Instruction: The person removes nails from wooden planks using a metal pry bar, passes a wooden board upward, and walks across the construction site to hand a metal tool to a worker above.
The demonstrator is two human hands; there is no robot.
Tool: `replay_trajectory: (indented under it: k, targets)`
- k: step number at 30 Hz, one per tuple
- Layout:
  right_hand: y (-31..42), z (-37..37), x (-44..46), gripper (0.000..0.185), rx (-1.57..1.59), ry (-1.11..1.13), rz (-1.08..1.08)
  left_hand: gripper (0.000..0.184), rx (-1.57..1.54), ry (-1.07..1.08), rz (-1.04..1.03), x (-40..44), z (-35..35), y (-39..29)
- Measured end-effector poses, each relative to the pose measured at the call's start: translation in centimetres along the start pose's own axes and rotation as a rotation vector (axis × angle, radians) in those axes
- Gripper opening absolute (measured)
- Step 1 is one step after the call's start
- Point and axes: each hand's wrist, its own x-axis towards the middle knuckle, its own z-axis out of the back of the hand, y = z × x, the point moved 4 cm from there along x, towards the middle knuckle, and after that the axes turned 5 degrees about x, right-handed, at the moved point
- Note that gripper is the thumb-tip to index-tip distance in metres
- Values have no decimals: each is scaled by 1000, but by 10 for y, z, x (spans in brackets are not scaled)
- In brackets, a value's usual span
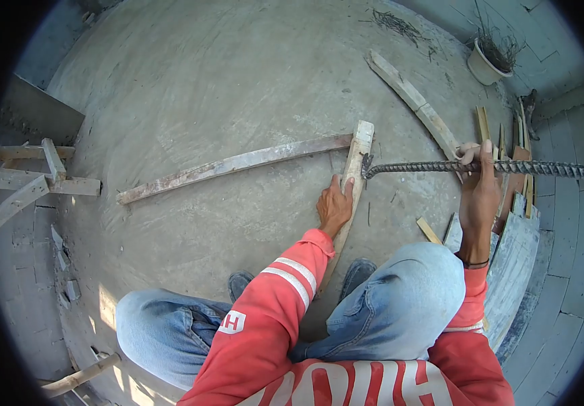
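My left hand (334, 206) grips a short wooden batten (357, 152) that slants up from between my feet. Its upper end meets a longer batten (238, 162) lying to the left on the floor; I cannot tell if they are joined. In my closed right hand (479, 196) is a ribbed steel bar (414, 167), held almost level. The bar's left end is bent or forked and reaches the right side of the short batten, just above my left fingers. Its other end points off to the right.
Another long wooden strip (417, 101) lies ahead on the concrete floor (204, 88). Boards (512, 271) are piled at the right, below a pot of dry twigs (487, 64). A nailed wooden frame (45, 177) stands at the left, and a round pole (82, 375) lies lower left.
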Motion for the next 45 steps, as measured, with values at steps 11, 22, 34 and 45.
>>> replay_trajectory:
  k: [11, 22, 34, 45]
  targets:
    - [39, 50, 17, 70, 347, 358, -946, 50, 16, -4, 13, -2, 2, 1]
    - [128, -15, 84, 61, -1156, 885, -1490, 54, 101, -24, 9, 0, 1, 1]
    - [126, -102, 26, 55, -1690, 969, -1386, 59, 8, 33, 11, 1, 1, 3]
    - [133, -60, 19, 54, -1300, 728, -1461, 53, -38, -4, 32, -1, -5, 2]
